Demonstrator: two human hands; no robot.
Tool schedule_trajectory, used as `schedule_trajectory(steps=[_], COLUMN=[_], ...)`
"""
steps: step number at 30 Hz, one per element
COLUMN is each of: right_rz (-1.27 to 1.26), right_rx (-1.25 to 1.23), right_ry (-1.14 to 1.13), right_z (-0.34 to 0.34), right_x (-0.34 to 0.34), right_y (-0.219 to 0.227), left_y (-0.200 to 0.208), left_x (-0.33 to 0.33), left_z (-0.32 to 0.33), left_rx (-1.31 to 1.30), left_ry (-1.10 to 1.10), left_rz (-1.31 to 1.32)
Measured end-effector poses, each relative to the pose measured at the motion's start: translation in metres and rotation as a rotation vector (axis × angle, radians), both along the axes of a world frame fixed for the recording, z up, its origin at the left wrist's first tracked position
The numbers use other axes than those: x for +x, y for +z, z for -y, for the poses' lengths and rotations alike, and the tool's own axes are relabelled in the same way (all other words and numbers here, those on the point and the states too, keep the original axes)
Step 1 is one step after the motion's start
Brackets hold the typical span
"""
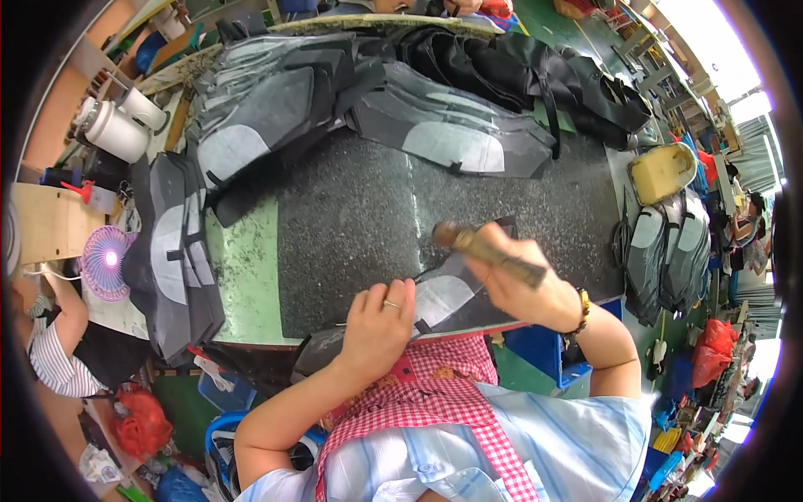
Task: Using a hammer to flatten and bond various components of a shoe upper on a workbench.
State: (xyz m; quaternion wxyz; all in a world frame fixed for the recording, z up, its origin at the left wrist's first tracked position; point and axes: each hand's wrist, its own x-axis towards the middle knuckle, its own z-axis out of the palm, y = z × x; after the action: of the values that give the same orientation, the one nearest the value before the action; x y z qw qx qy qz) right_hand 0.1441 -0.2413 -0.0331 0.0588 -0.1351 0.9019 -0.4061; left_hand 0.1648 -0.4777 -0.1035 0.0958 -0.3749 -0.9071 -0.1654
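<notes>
At the near edge of the work table, my left hand (376, 326) is closed on a dark grey cut piece (446, 299) with a pale grey patch, pressing it down. A ring is on one finger, and the thumb is hidden. Just right of it, my right hand (523, 284) is wrapped round a short brown tool (489, 251), held slantwise above the piece. The tool's blurred tip points left and away from me. I cannot tell whether it is a hammer or a brush. Part of the piece runs beneath both hands.
Stacks of similar dark pieces lie at the far left (276, 109), far middle (456, 138) and left side (176, 251). Black strips (502, 67) heap behind. A rough black mat (351, 217) covers the table. At left are a fan (109, 262) and white container (117, 131); a yellow container (661, 174) stands right.
</notes>
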Motion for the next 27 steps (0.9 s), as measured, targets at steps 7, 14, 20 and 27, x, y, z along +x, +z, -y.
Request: schedule_trajectory(steps=[7, 14, 20, 27], right_rz=[-0.135, -0.107, -0.166, 0.006], right_rx=[0.210, 0.156, 0.155, 0.226], right_ry=[0.366, 0.248, 0.435, 0.448], right_z=[0.021, 0.029, 0.037, 0.059], right_x=[0.006, 0.001, -0.014, -0.006], right_y=[-0.007, -0.006, -0.015, -0.006], left_y=[-0.001, 0.007, -0.002, -0.006], left_x=[0.004, 0.005, -0.012, -0.010], left_z=[0.004, 0.023, 0.053, 0.078], left_rx=[-0.010, 0.053, 0.353, 0.212], left_ry=[-0.003, -0.046, -0.039, -0.135], left_rz=[-0.063, -0.037, 0.502, 0.266])
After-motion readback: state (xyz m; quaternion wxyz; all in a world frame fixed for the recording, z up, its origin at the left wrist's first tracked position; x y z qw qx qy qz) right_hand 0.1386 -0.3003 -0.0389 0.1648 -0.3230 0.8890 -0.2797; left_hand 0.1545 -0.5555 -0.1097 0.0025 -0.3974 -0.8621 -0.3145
